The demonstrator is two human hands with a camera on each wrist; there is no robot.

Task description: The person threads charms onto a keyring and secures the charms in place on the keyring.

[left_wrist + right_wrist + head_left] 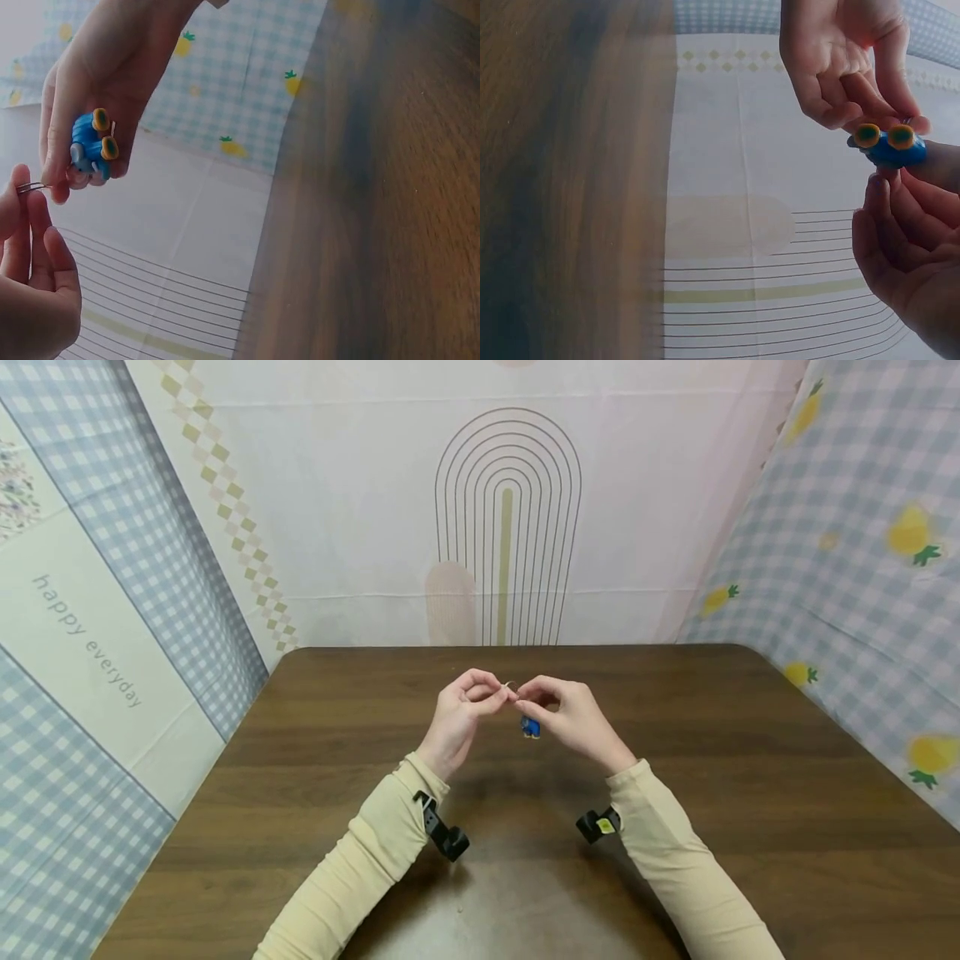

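Both hands meet above the far half of the table. My left hand (461, 714) pinches a thin metal key ring (511, 684) between thumb and fingers; the ring's wires (31, 187) show at its fingertips in the left wrist view. Opposite it, my right hand (566, 710) pinches the ring's other side with thumb and forefinger. A small blue keychain figure (531, 727) hangs just below the right fingers. Seen from the left wrist, the figure (91, 146) has rounded ears and orange-rimmed feet with green soles. From the right wrist, its two feet (885, 136) face the camera.
The brown wooden table (360, 693) ends at a patterned white cloth (337, 510) behind. Checked cloths hang on the left (187, 568) and right (862, 610). A black camera mount (442, 831) sits on the left wrist, another (598, 825) on the right.
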